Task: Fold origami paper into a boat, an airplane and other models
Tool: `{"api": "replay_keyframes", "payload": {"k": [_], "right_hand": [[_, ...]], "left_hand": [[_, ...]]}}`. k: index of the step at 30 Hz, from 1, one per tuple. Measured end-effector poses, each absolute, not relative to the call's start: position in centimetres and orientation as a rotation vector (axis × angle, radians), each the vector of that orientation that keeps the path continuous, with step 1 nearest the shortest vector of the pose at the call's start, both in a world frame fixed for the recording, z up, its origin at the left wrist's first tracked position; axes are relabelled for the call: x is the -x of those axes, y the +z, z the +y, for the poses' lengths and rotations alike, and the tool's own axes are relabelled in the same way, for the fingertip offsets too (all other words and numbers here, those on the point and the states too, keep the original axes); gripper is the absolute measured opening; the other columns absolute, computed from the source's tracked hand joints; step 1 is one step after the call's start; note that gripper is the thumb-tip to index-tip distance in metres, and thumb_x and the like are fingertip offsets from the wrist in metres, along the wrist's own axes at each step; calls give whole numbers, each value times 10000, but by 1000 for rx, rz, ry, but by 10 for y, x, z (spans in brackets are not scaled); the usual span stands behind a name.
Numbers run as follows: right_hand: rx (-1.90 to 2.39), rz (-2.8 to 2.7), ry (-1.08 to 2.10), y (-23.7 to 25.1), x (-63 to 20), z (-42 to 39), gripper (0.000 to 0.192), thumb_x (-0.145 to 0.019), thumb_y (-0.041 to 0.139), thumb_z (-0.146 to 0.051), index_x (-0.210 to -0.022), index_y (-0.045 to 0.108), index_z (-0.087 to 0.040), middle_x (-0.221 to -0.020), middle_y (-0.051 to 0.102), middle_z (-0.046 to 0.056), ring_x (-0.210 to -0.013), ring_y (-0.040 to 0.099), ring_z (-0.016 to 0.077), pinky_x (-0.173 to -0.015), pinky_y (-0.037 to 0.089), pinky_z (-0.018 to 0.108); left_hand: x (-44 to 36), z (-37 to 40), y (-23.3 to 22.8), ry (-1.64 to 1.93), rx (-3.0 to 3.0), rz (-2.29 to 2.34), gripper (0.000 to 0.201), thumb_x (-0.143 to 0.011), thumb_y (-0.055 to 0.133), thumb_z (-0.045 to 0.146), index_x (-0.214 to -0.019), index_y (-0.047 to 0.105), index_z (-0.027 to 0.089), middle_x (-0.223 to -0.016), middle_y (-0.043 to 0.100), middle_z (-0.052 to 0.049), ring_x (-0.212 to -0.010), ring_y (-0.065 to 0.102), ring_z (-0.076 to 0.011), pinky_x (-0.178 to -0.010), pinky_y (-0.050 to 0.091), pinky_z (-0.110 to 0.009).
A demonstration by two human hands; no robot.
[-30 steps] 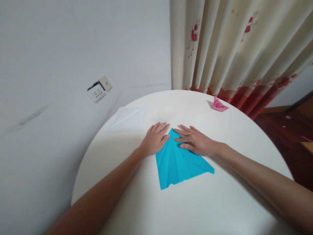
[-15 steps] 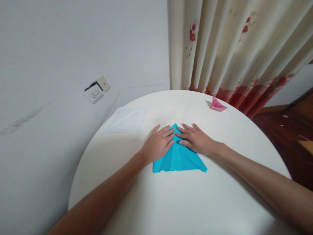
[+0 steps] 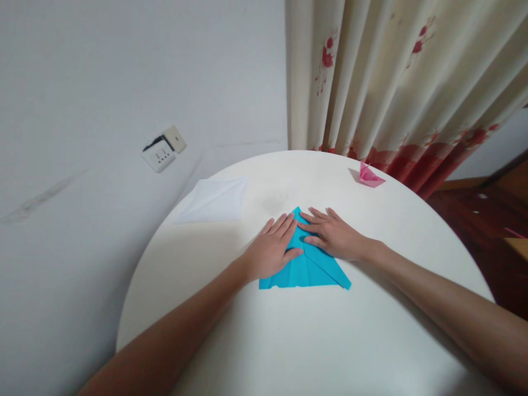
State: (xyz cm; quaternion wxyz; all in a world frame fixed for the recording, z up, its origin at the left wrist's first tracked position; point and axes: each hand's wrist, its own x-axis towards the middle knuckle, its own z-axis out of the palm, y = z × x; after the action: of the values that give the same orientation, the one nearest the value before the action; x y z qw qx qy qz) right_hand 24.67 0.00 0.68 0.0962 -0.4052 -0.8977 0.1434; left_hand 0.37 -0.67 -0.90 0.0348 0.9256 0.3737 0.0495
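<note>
Both left hand point(image 3: 270, 253) and right hand point(image 3: 338, 237) rest on blue paper point(image 3: 299, 274).
Fingers point(image 3: 284, 227) outstretched; table point(image 3: 268, 335) surface spreads from them to pink folded paper point(image 3: 370, 179) by its far-right edge.

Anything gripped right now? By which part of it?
Nothing looks gripped. The left hand lies flat over the left edge of the blue paper; the right hand rests over its right edge, near the top point.

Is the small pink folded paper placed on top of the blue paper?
No, the pink folded paper sits apart from the blue paper, near the far edge of the white table.
</note>
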Motion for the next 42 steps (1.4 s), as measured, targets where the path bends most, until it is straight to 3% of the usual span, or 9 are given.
{"api": "replay_keyframes", "payload": {"k": [6, 13, 23, 31, 35, 42], "right_hand": [[1223, -2673, 408, 7, -247, 0, 603, -1028, 361, -593, -1523, 450, -261, -1636, 308, 102, -1520, 220, 397, -1144, 187, 755], [1210, -2665, 416, 6, -247, 1, 594, -1027, 366, -591, -1514, 465, -265, -1638, 307, 105, -1519, 222, 401, -1137, 189, 760], [1226, -2680, 411, 6, -248, 1, 612, -1026, 360, -598, -1525, 449, -254, -1646, 284, 106, -1527, 202, 393, -1147, 184, 745], [1242, -2696, 380, 6, -247, 0, 612, -1030, 385, -571, -1555, 395, -257, -1647, 282, 114, -1528, 205, 382, -1155, 182, 736], [1250, -2698, 382, 6, -246, -1, 599, -1033, 394, -556, -1551, 400, -256, -1646, 284, 117, -1527, 209, 381, -1155, 181, 736], [1230, -2687, 395, 5, -247, -1, 594, -1032, 405, -540, -1556, 390, -259, -1647, 283, 107, -1528, 208, 377, -1163, 167, 736]], "left_hand": [[-5, -9, -9, 104, -2774, 1309, 784, -1016, 268, 644, -1598, 229, 120, -1668, 198, -166, -1557, 164, -310, -1235, 178, -550], [-5, -16, -18, 219, -2732, 1494, 821, -996, 272, 675, -1605, 195, 129, -1645, 263, -208, -1536, 227, -354, -1210, 204, -586], [-8, -19, -26, 275, -2638, 1747, 946, -947, 331, 737, -1568, 247, 28, -1610, 265, -303, -1526, 192, -437, -1185, 222, -652], [-20, -20, 2, 228, -2931, 1350, 610, -1046, 377, 460, -1523, 384, 80, -1622, 327, -196, -1545, 211, -315, -1259, 166, -539], [-19, -19, 0, 177, -2921, 1309, 621, -1054, 355, 470, -1516, 393, 57, -1599, 365, -203, -1532, 253, -318, -1255, 188, -531], [-12, -13, -7, 142, -2819, 1185, 738, -1043, 306, 564, -1573, 268, 51, -1653, 229, -196, -1556, 163, -279, -1257, 217, -454]]}}
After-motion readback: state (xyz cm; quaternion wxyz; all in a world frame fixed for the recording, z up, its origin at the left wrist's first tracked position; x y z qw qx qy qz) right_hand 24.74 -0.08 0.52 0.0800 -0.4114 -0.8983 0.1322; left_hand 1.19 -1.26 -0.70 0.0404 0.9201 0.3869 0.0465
